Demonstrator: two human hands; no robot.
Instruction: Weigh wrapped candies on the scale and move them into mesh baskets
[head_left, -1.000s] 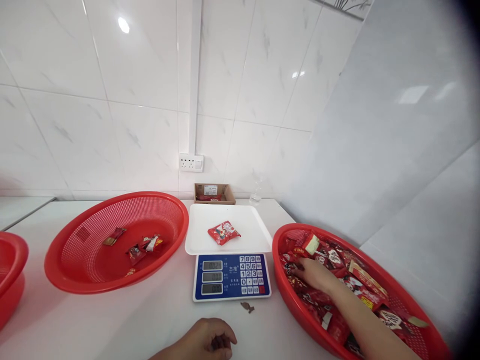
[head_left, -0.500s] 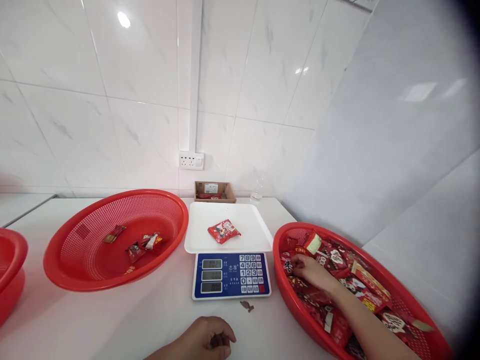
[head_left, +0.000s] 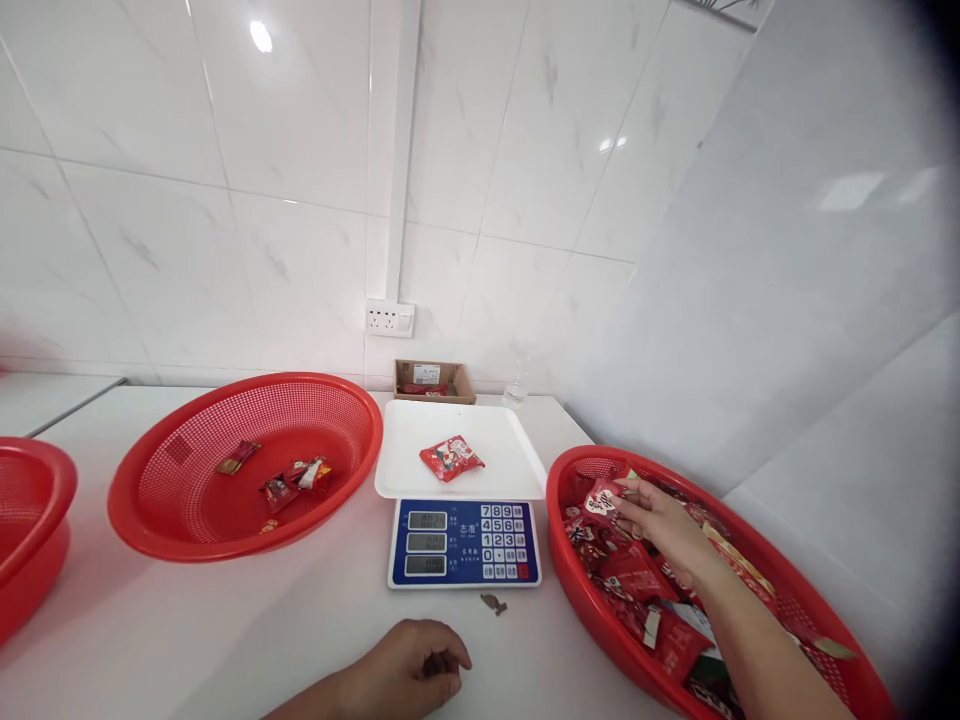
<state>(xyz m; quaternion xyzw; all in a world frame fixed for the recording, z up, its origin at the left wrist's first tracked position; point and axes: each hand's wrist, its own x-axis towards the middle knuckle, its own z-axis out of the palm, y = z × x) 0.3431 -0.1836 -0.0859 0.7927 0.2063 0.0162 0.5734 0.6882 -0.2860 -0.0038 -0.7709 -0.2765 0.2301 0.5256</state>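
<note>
My right hand is over the right-hand red basket, its fingers pinching a small red snack packet with a white patch and dark characters. Under and around it lie many red snack packets in the basket. My left hand rests on the white table in front of the scale, fingers loosely curled with a gap to the thumb and nothing visible in it. One red packet lies on the white pan of the digital scale. Its display digits are hard to read.
A second red basket on the left holds several small packets. Part of another red basket shows at the left edge. A brown scrap lies before the scale. Behind stand a small cardboard box and a clear plastic container against the wall.
My right hand has lifted slightly, and a red packet now shows in its fingers. My left hand stays near the same place. The view has shifted a little.
</note>
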